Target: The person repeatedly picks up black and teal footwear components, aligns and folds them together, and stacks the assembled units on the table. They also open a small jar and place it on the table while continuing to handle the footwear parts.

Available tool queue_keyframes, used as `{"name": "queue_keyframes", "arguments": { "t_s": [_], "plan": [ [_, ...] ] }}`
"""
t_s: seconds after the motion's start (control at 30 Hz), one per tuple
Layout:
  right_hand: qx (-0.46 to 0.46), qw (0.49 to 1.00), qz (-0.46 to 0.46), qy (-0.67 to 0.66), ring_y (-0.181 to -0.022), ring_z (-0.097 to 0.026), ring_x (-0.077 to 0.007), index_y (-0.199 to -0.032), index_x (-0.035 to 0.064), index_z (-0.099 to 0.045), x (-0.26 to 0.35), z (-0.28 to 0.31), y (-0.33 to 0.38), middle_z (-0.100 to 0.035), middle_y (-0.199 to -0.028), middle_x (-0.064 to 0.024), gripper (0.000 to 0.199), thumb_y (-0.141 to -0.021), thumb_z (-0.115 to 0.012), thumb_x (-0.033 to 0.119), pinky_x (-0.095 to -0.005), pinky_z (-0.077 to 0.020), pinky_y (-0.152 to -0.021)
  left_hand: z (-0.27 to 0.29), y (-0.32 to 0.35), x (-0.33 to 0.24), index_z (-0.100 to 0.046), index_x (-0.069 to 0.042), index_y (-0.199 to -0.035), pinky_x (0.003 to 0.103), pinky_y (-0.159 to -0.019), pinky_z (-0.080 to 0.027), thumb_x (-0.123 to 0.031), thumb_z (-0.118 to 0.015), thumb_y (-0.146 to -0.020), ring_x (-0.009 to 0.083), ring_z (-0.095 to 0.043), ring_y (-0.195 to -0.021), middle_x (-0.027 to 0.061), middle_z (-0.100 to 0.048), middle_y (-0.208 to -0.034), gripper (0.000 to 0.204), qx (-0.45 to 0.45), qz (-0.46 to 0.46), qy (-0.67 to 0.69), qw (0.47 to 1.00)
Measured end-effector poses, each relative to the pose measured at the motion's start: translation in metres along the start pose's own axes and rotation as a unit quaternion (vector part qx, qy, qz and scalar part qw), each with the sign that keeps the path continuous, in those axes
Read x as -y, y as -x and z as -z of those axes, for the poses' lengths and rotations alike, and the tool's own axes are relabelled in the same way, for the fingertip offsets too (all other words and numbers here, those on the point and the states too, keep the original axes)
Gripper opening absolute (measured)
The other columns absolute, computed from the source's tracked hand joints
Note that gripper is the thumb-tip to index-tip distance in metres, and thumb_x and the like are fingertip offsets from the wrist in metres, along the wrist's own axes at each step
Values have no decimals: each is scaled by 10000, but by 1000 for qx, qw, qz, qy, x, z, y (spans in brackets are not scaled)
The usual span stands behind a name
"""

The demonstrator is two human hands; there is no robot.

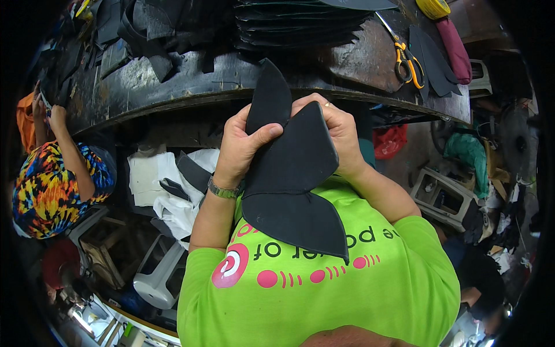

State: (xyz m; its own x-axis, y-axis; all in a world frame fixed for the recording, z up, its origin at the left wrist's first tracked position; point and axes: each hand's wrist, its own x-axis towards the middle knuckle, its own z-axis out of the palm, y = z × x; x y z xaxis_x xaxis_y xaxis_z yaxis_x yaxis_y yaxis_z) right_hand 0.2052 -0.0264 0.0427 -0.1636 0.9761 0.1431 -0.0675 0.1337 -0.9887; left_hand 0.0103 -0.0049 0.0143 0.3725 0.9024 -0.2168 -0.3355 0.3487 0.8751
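Between my hands is a black stitched fabric piece made of several pointed, leaf-shaped panels joined by seams. My left hand grips its left edge, with the thumb lying on top near a seam. On the other side, my right hand holds the piece near its upper right panel; that panel hides some of the fingers. One pointed tip reaches up toward the table edge, while another hangs down over my green shirt. A thick stack of black panels lies on the table straight ahead.
Orange-handled scissors lie on the dark table at the right, beside loose black pieces and a maroon item. Black scraps cover the table's left. A co-worker handles something there. Stools stand below.
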Motion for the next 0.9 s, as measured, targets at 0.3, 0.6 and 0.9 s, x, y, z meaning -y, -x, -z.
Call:
{"name": "queue_keyframes", "arguments": {
  "t_s": [0.3, 0.6, 0.9],
  "plan": [
    [4, 996, 72, 58, -846, -603, -121, -924, -7, -651, -8, 0, -2, -604, -998, -66, 107, -855, -729, 20, -238, -492, -722, -5, 3, -3, -674, -5, -1140, 237, -819, -549, -107, -817, -831, 89, -657, -883, 27, -704, -1004, 356, -5, -19, -39, 999],
    [-2, 1000, -12, -10, -883, -639, -102, -1010, -35, -680, -3, -4, -5, -590, -1072, -73, 128, -885, -658, -23, -229, -536, -760, 20, -8, 16, -596, -46, -1115, 284, -731, -545, -240, -707, -938, 98, -622, -677, 25, -649, -817, 285, 109, -17, 220, 969],
    [26, 1000, 16, -8, -832, -671, -150, -1003, -56, -697, 10, -12, -17, -607, -1029, -83, 127, -894, -651, -10, -271, -584, -754, 20, -10, 35, -585, -98, -992, 274, -566, -431, -420, -570, -1006, 74, -445, -477, -17, -489, -616, 323, 145, -5, 215, 966]
  ]
}}
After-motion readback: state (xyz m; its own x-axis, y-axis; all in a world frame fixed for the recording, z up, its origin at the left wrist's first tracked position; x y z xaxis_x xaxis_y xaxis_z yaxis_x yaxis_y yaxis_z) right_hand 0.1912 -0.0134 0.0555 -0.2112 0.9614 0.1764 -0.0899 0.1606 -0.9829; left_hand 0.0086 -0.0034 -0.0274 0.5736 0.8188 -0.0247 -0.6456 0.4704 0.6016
